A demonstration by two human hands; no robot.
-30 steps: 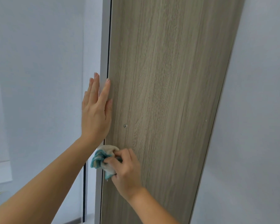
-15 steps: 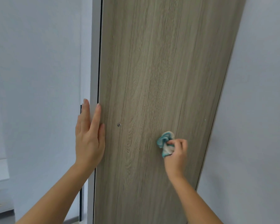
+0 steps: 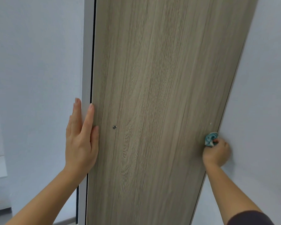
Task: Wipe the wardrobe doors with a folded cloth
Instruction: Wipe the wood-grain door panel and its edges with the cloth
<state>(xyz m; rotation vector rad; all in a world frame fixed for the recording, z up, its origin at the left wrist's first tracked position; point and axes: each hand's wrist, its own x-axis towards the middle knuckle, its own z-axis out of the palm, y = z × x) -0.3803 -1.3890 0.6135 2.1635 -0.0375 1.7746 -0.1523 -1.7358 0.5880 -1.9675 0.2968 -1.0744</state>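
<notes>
While left hand (image 3: 81,140) stays flat on door (image 3: 152,103), right hand (image 3: 216,154) clutching cloth (image 3: 210,139) has apparently reached its edge.

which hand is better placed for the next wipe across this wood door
Right. The right hand grips the cloth at the right edge of the door, so it could sweep leftward. The left hand lies flat on the door's left edge, holds nothing, and probably steadies it.
</notes>
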